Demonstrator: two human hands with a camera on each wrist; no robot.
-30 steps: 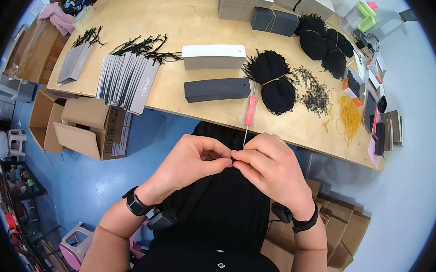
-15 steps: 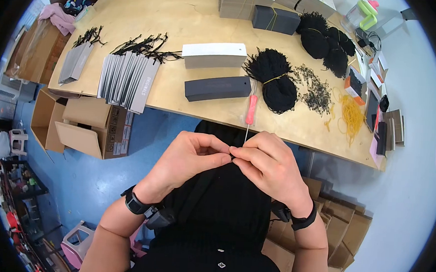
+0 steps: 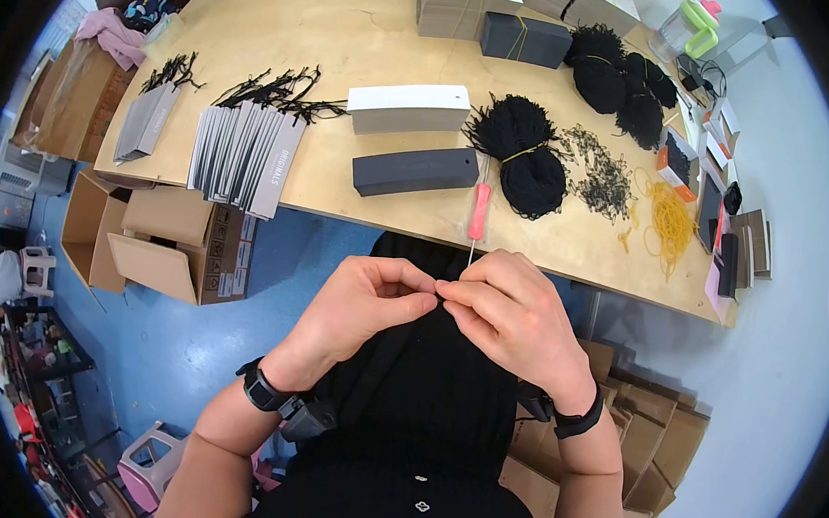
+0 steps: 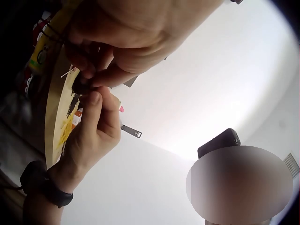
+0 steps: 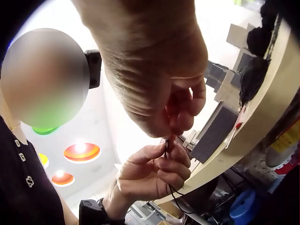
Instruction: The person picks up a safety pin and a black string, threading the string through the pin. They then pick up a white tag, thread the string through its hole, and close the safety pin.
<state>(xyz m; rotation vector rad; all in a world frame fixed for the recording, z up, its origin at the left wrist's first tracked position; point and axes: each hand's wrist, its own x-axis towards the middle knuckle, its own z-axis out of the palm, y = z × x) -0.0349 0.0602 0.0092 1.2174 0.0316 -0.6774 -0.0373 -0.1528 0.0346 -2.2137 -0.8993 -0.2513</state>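
My left hand [image 3: 361,298] and right hand [image 3: 517,307] meet at the fingertips over my lap, just off the table's front edge. Between thumb and forefinger the left hand pinches a thin black cord [image 5: 167,146], whose loop hangs below it in the right wrist view. The right hand's thumb and fingers pinch the same small dark spot from the other side; its details are hidden by fingertips. Beyond the right hand, a red-handled tool [image 3: 479,213] with a thin metal shaft pokes over the edge. A banded bundle of black cords [image 3: 532,171] lies behind it.
On the wooden table [image 3: 316,174] stand a dark card stack [image 3: 415,173] and a white-topped stack [image 3: 409,113]. Grey corded tags [image 3: 241,161] fan out left. Small dark clips [image 3: 599,180] and yellow rubber bands [image 3: 669,225] lie right. An open carton [image 3: 167,246] sits below.
Both hands keep their pinch at nearly the same spot, with only slight shifts of the fingertips. Nothing on the table has been moved.
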